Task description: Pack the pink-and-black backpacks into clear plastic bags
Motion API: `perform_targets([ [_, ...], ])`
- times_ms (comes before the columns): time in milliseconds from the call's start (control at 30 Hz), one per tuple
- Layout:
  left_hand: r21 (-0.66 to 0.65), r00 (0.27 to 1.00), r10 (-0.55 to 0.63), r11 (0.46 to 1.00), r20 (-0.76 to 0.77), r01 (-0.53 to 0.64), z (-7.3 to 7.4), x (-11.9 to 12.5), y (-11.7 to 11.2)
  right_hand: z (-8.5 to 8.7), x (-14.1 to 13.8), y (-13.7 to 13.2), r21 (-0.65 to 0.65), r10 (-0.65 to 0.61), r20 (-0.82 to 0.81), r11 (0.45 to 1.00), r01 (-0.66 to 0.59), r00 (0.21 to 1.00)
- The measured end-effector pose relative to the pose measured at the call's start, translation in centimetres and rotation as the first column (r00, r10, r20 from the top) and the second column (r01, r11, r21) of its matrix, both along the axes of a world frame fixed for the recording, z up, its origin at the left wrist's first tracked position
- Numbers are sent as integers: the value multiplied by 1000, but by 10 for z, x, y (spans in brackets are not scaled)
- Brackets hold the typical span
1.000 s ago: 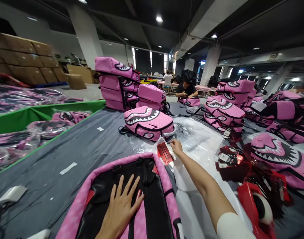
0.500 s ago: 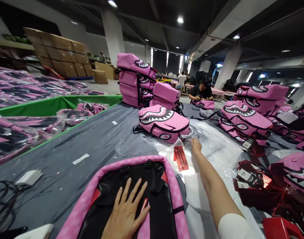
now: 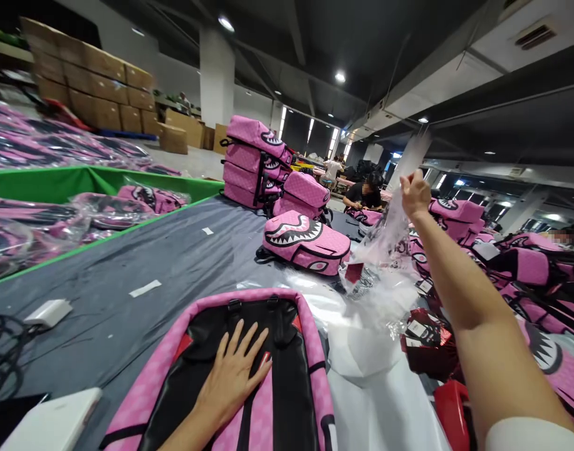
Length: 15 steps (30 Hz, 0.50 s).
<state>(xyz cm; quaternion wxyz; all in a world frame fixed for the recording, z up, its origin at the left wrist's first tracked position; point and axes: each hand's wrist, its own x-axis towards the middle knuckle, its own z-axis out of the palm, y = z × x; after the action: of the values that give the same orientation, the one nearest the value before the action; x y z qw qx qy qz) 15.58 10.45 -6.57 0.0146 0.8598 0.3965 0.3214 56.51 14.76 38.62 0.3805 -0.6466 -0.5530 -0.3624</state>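
Note:
My left hand (image 3: 233, 379) lies flat with fingers spread on the black back panel of a pink backpack (image 3: 310, 351), which rests strap side up on the table in front of me. Raised at the right, my right hand (image 3: 415, 193) is closed on a clear plastic bag (image 3: 385, 250) that hangs down from it, crumpled and partly blurred. Beyond, a pink backpack with a shark-mouth print (image 3: 308, 241) lies on the table, left of the bag. White plastic sheeting (image 3: 376, 401) covers the surface right of the near backpack.
Stacked pink backpacks (image 3: 249, 166) stand at the back. A green-edged bin (image 3: 94, 178) of bagged backpacks borders the left. Dark red tags (image 3: 425, 341) and a red object (image 3: 451, 407) lie at right. A white adapter (image 3: 49, 313) with black cables sits left. A person (image 3: 365, 194) works behind.
My right hand has risen from beside the far backpack, lifting the clear plastic bag off the table. My left hand stays on the near backpack. The view has shifted slightly.

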Motion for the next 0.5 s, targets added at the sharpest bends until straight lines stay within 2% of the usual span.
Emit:
perform_targets([
  [67,-98,980,-45,993,192,65,17,12,-6,30,-30,-31,-25,127,63,992,-126,990],
  [100,-184,948,-73,974,311,135,30,22,-13,36,-48,-47,-47,177,76,984,-174,981],
  [133,-289,893,-99,926,439,244,46,35,-23,37,-67,-65,-63,245,93,969,-239,965],
  [167,-404,815,-96,831,572,381,64,50,-37,33,-86,-82,-68,312,107,950,-306,944],
  [200,-515,719,-76,646,691,563,83,65,-52,25,-104,-98,-60,368,118,930,-363,922],
  [233,-536,591,-8,412,807,737,103,79,-67,14,-119,-113,-46,413,130,911,-411,901],
  [267,-453,443,92,200,892,869,121,91,-82,1,-131,-127,-34,448,148,893,-449,881],
  [300,-315,307,198,13,931,949,137,99,-96,-13,-140,-140,-32,475,172,878,-477,863],
  [333,-147,163,323,-72,932,986,149,103,-106,-29,-145,-153,-37,498,202,865,-501,844],
  [367,0,41,431,-94,902,996,157,103,-113,-46,-149,-164,-45,519,236,851,-524,822],
  [400,103,-49,516,-77,855,992,162,99,-116,-63,-150,-176,-55,540,270,835,-548,797],
  [433,160,-106,578,-42,809,986,163,91,-117,-81,-151,-187,-63,566,304,814,-577,766],
  [467,172,-119,618,-27,777,985,161,81,-115,-100,-151,-199,-76,591,334,793,-604,734],
  [500,148,-90,646,-36,758,988,157,69,-112,-118,-152,-212,-107,628,357,763,-638,691],
])
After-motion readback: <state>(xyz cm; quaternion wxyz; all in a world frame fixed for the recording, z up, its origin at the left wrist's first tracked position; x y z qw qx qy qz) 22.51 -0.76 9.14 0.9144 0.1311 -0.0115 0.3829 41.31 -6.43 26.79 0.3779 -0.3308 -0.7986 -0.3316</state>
